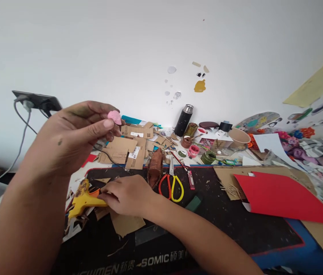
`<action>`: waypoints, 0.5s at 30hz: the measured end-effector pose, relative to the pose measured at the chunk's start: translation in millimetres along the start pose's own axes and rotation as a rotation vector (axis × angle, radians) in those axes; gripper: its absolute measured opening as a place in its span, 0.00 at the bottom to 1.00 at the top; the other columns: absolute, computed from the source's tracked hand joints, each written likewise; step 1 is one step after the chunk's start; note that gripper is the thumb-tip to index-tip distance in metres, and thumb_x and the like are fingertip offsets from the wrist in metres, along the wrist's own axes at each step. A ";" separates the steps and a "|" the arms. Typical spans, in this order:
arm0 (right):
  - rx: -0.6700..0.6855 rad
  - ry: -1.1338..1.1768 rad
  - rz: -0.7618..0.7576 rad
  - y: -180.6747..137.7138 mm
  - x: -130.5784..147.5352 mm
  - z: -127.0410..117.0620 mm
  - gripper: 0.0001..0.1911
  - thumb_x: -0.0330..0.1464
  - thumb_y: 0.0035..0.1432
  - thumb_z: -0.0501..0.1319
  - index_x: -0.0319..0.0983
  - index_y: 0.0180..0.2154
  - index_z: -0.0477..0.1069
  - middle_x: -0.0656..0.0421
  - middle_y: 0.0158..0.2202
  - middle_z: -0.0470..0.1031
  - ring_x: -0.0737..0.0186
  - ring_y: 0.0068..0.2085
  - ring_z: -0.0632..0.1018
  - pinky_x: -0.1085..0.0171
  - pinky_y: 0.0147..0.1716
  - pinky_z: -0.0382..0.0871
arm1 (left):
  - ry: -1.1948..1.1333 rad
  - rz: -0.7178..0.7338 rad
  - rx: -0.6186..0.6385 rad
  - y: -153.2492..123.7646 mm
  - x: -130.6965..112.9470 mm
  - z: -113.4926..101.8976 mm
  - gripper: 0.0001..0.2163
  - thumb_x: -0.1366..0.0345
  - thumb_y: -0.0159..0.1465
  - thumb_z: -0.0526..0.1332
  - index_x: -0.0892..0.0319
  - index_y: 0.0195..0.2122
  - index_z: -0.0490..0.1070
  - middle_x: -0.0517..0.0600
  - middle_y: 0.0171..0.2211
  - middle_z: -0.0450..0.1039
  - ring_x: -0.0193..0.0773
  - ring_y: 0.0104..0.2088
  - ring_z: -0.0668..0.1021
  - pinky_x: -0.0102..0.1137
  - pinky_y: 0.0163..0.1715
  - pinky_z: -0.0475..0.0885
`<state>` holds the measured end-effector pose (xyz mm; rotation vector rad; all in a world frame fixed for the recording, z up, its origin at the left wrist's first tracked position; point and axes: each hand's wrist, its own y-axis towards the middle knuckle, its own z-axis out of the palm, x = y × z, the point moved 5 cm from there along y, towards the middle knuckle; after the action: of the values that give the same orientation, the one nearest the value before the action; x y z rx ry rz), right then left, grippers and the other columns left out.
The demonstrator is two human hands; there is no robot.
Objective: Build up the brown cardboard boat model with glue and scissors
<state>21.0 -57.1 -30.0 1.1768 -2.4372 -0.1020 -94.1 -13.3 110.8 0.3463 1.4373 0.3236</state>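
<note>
Raised at the left, my left hand (84, 124) pinches a small pink piece (114, 116) between thumb and fingers; I cannot make out what the piece is made of. Lower down, my right hand (128, 194) reaches across to the yellow glue gun (85, 200), its fingers closed at the gun's right end. Part of the gun there is hidden behind those fingers. Cardboard scraps (127, 223) lie on the black mat (221, 221) under my right hand. Just beyond it rests a brown boat-shaped object (155, 166), beside scissors (173, 185) with red and yellow handles.
Cut cardboard (121, 147) piles up at the back. Open paint jars (193, 151), a black thermos (183, 120) and a beige bowl (239, 136) stand near the wall. Red sheet (281, 196) lies on cardboard at the right. A power strip (37, 101) with cables is at the left.
</note>
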 end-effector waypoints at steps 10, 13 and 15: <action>-0.601 0.504 0.427 -98.5 -95.7 -51.2 0.20 0.47 0.73 0.61 0.41 0.33 0.79 0.61 0.21 0.76 0.64 0.22 0.75 0.67 0.25 0.67 | 0.394 -0.111 0.250 -17.2 45.1 30.9 0.09 0.57 0.66 0.72 0.55 0.42 0.83 0.51 0.42 0.85 0.40 0.40 0.82 0.33 0.40 0.77; -0.715 0.747 0.611 -119.2 -121.1 -47.7 0.26 0.55 0.70 0.61 0.40 0.34 0.76 0.66 0.17 0.66 0.66 0.16 0.67 0.67 0.18 0.61 | 0.597 -0.147 0.396 -36.7 67.0 49.8 0.11 0.53 0.68 0.67 0.54 0.42 0.82 0.50 0.39 0.84 0.40 0.37 0.82 0.33 0.37 0.76; -0.753 0.800 0.647 -126.9 -127.3 -44.1 0.27 0.57 0.68 0.62 0.40 0.33 0.76 0.67 0.16 0.63 0.67 0.16 0.65 0.67 0.16 0.58 | 0.688 -0.168 0.458 -51.3 82.9 57.7 0.12 0.53 0.69 0.64 0.53 0.43 0.81 0.49 0.40 0.84 0.42 0.38 0.82 0.34 0.39 0.76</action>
<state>201.4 -35.9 -65.6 0.0317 -1.6766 -0.2603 -27.4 -27.3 20.3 0.5080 2.2106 -0.0443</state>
